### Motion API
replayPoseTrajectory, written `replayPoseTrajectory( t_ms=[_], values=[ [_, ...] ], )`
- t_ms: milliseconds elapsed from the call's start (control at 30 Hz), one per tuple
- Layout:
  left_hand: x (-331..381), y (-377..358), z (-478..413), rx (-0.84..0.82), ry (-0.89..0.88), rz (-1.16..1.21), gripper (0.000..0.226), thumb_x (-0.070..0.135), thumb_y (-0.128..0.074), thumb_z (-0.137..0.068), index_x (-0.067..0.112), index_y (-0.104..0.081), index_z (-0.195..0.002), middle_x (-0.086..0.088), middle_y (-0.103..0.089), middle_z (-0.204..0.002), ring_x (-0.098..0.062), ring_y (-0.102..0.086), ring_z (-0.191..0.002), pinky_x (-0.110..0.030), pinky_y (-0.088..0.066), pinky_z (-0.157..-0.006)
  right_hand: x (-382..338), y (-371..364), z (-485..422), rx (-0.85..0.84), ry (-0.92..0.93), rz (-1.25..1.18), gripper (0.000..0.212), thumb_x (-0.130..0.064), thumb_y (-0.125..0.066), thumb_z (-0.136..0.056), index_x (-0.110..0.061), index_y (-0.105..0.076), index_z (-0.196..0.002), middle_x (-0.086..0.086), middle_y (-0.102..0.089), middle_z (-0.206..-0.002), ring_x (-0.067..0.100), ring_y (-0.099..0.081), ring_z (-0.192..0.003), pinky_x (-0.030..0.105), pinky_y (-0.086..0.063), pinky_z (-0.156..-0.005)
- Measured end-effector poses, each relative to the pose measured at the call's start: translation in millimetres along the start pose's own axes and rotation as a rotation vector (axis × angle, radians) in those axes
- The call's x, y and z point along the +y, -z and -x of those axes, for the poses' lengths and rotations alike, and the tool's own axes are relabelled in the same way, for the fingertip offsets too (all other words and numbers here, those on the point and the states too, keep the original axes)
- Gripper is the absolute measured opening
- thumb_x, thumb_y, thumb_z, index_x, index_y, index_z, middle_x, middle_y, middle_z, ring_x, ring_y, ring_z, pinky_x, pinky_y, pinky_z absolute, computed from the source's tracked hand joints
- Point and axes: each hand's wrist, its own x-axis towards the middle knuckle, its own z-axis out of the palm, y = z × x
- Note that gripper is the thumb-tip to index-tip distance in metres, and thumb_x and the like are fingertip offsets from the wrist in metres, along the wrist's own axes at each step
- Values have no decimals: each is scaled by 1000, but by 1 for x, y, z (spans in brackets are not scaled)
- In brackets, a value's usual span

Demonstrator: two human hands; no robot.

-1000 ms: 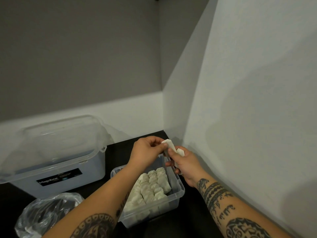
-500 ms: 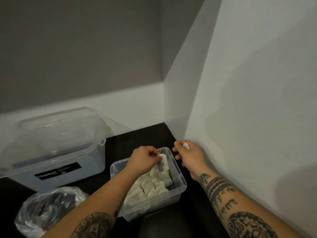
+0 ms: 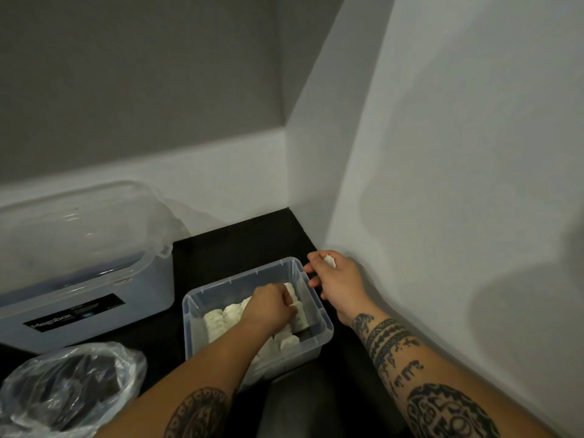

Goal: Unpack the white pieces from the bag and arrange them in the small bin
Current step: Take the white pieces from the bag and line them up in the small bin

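Head view, one moment.
- Both forearms enter from the bottom edge, tattooed.
- Clear plastic bag [image 3: 38, 380] lies crumpled at near left on the dark tabletop [image 3: 237, 241]; contents too dim to tell.
- Small bin [image 3: 189, 311], clear plastic, sits at centre, just right of the bag. White pieces [image 3: 221, 320] are packed in rows on its floor; the far left part of the floor is bare.
- Left hand [image 3: 271, 308] is down inside the bin, fingers curled, pinching an end piece [image 3: 290, 290] at the far right of the rows.
- Right hand [image 3: 338, 282] is outside the bin, just beside its far right corner, close to the wall [image 3: 442, 153]. Thumb and curled fingers hold a spare piece [image 3: 330, 260].
- Large tub [image 3: 94, 279] with a clear lid and a black label stands behind the bag, left of the bin.
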Motion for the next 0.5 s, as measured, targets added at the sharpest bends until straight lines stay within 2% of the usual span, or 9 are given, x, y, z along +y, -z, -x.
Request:
replayPoseTrajectory(
  t_ms=[100,233,333,500],
  values=[
    [-1,-3,-3,14,-33,-46,17,27,-73,-92,29,-62,-79,4,-67,-88,-10,-65,-76,-21,-47,-57,-3,0,0,-2,0,3,11,-31,-59,-101,-25,-68,-106,-1,-75,-88,9,-62,-65,22,-47,-56],
    [-2,-1,-4,-1,-28,-84,10,25,-74,-91,26,-66,-85,2,-67,-93,-15,-68,-77,-29,-59,-67,-7,-1,0,2,-15,-3,11,-30,-59,-101,-27,-68,-106,-2,-75,-87,10,-62,-67,22,-47,-55],
    [-5,1,-3,-3,-24,-179,13,30,-76,-89,30,-64,-83,4,-67,-95,-17,-68,-81,-32,-59,-75,-9,-3,1,2,-24,11,11,-32,-59,-101,-28,-68,-106,-2,-76,-89,10,-62,-67,24,-49,-58],
    [-4,10,1,34,-46,-172,16,38,-76,-87,30,-62,-86,6,-66,-92,-10,-66,-71,-27,-54,-64,-14,-7,2,-28,-54,-99,12,-26,-61,-101,-21,-69,-108,6,-75,-94,12,-64,-65,24,-49,-53]
  ],
)
